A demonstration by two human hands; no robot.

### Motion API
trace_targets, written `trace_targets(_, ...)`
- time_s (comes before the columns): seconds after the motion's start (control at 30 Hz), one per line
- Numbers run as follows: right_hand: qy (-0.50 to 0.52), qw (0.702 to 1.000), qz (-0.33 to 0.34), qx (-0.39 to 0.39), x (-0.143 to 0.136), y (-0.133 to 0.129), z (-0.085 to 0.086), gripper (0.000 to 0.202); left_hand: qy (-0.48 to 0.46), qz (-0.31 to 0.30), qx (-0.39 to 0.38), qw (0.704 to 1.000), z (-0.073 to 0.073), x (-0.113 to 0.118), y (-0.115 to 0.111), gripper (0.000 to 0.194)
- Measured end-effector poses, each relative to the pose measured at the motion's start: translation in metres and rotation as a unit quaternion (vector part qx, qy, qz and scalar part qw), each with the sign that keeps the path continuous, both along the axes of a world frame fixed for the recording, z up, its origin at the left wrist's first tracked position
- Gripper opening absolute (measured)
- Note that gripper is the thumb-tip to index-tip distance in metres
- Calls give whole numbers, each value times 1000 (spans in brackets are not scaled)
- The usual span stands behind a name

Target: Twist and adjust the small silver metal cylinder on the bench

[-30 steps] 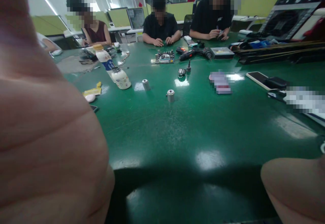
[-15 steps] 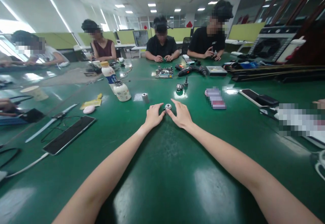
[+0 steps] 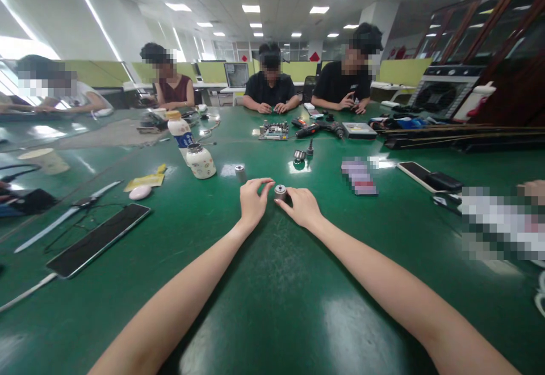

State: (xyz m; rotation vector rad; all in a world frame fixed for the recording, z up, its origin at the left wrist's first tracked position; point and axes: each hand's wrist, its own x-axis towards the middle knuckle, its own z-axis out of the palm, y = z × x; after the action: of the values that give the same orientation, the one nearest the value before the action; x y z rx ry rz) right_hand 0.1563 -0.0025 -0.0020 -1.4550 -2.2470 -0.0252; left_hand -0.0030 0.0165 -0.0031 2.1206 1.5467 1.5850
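Note:
A short metal cylinder (image 3: 280,192) stands upright on the green table, a round ringed top with a dark centre facing up. Around its right side is my right hand (image 3: 301,206), thumb at the front and fingers behind, closed on it. My left hand (image 3: 254,200) is just left of the cylinder, apart from it. Its thumb and index tips come together in a pinch; whatever may be between them is too small to make out. Farther left stands a second metal cylinder (image 3: 240,172). Beyond lie shiny metal parts (image 3: 299,156) and a dark pointed piece (image 3: 310,148).
A white patterned bottle (image 3: 201,163) and a taller bottle (image 3: 180,134) stand left. Nearer are a phone (image 3: 100,240) on a cable and a pink oval object (image 3: 140,192). A circuit board (image 3: 273,131) and power drill (image 3: 321,129) lie farther back. Several people sit around the table.
My left hand has drawn slightly away from the cylinder, its thumb and index closing together. My right hand stays at the cylinder, whose side now shows more. The view has tilted up a little.

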Motion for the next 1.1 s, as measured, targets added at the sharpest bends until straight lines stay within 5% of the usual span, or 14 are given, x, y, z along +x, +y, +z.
trace_targets(0.2, -6, 1000, 0, 10, 0, 2, -3, 32, -22, -79, 2, 997, 0, 19, -14, 14)
trace_targets(1.1, -14, 999, 1, 35, -3, 7, -6, 33, -41, -90, -34, 995, 2, 15, -9, 20)
